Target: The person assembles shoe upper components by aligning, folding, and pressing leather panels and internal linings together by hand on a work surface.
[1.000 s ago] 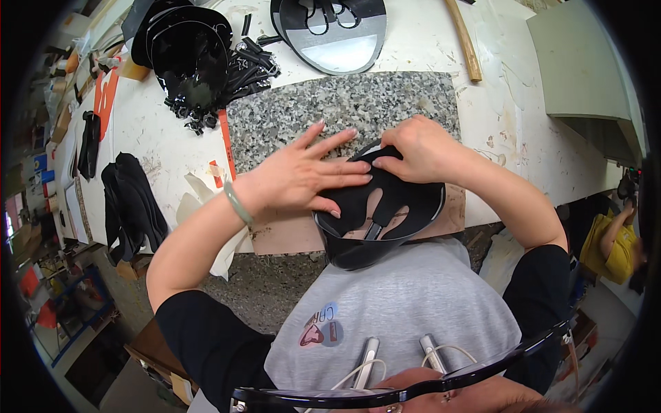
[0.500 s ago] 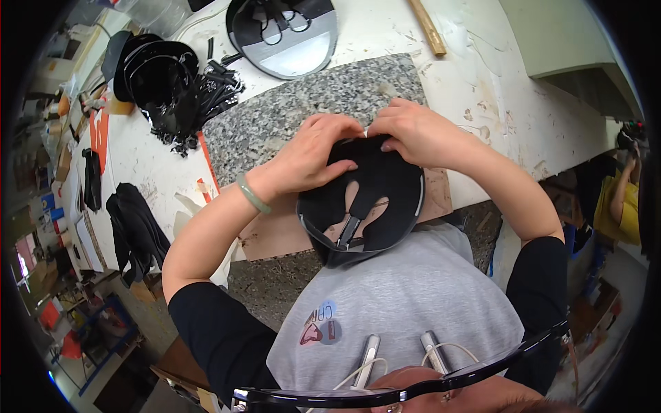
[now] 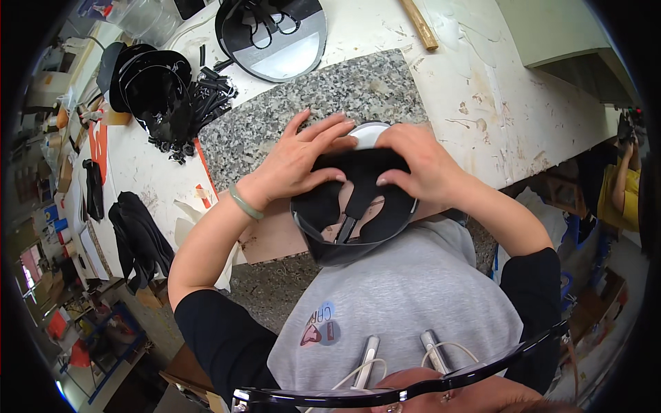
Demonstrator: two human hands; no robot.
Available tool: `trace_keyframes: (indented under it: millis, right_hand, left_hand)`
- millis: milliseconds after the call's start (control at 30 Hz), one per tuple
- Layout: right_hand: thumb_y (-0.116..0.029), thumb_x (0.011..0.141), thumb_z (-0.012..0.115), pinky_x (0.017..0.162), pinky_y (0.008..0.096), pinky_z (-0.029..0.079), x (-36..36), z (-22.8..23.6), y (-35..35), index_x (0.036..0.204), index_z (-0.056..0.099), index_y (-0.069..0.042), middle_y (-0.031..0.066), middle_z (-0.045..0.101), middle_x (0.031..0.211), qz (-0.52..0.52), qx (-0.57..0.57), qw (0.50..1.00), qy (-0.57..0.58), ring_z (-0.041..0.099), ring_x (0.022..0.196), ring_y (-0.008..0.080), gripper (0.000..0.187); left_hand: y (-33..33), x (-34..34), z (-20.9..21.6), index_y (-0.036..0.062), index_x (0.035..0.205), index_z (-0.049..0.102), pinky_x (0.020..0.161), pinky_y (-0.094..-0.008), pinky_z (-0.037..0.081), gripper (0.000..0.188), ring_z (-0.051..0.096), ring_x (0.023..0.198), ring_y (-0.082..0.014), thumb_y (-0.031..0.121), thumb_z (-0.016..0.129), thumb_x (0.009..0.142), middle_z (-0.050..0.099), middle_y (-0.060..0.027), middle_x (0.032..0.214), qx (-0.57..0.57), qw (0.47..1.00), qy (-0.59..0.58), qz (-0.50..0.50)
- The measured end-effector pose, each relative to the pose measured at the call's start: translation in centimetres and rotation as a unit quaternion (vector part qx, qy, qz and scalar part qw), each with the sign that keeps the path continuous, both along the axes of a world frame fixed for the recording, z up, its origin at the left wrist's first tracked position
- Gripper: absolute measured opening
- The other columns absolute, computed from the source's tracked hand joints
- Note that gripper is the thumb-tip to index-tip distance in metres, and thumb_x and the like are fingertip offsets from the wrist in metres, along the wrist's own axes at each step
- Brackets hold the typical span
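A black cap-like piece point(image 3: 359, 165) with rounded cut-outs and a strap with a narrow buckle rests near the table's front edge, close to my body. At its far rim a pale, shiny rounded part point(image 3: 371, 135) shows between my hands. My left hand point(image 3: 299, 153) holds the rim from the left, thumb inside, its other fingers extended along the outside. On the right, my right hand point(image 3: 416, 162) grips the rim, thumb inside and fingers bent over the outer side. The fingertips behind the rim are partly hidden.
Under the piece lie a speckled stone slab point(image 3: 275, 110) and a brownish board point(image 3: 272, 237). Farther back are a shiny oval piece with black loops point(image 3: 282, 55), stacked black glossy pieces point(image 3: 155, 82) and a wooden stick point(image 3: 418, 24). Black fabric strips point(image 3: 141, 237) hang at left.
My hands have moved apart along the far rim, and the right thumb is now inside. The pale shiny part has come into sight between them.
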State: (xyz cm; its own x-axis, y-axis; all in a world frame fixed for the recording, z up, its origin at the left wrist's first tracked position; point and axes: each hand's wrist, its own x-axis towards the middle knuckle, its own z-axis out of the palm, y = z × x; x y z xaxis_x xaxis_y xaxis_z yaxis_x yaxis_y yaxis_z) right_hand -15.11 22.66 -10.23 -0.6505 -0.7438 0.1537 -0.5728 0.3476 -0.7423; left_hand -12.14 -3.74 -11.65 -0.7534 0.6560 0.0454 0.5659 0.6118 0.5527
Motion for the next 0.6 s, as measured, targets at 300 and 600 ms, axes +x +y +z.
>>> trace_keyframes:
  millis: [300, 600]
  right_hand:
    - [-0.018, 0.073, 0.078, 0.082, 0.0373, 0.039, 1.5, -2.8, -0.1, 0.121, 0.055, -0.008, 0.0068, 0.061, 0.093, -0.120, -0.015, 0.990, 0.073, 0.056, 0.087, 0.0258, 0.053]
    - [-0.011, 0.079, 0.072, 0.082, 0.0367, 0.039, 2.7, -3.4, -0.7, 0.128, 0.048, -0.004, 0.0055, 0.057, 0.091, -0.245, -0.007, 0.963, 0.110, 0.054, 0.088, 0.0240, 0.055]
  left_hand:
    - [0.2, 0.3, 0.0, 0.0134, 0.145, 0.036, 0.112, -0.0494, 0.023, 0.067, 0.034, 0.134, -0.0306, 0.020, 0.066, 0.085, 0.056, 0.0011, 0.134, 0.008, 0.999, 0.030, 0.009]
    - [-0.2, 0.6, -1.0, 0.0450, 0.120, 0.063, 0.112, -0.0516, 0.022, 0.046, 0.025, 0.139, -0.0341, 0.014, 0.061, 0.086, 0.036, -0.0009, 0.149, -0.070, 0.959, 0.262, -0.086]
